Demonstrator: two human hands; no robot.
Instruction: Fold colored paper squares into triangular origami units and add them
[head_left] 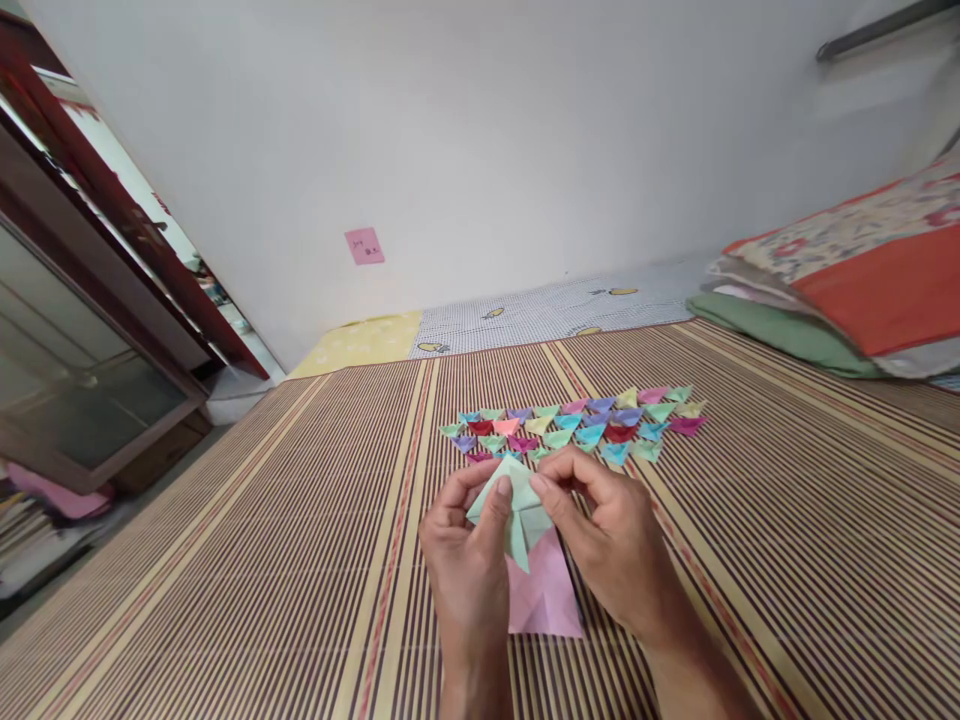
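Both hands pinch a pale green folded paper piece (517, 505) above the striped bamboo mat (300, 560). My left hand (465, 560) grips its left side with thumb and fingers closed on it. My right hand (607, 540) pinches its upper right edge. Under the hands lies a pink sheet of paper (544, 600), flat on the mat. Just beyond the hands, several small folded paper pieces (577, 425) in many colours lie in rows.
A white wall (480, 150) with a pink note (364, 246) stands behind. Folded blankets and a pillow (847, 290) lie at the right. A dark wooden cabinet with glass (82, 330) is at the left. A patterned sheet (540, 310) shows past the mat.
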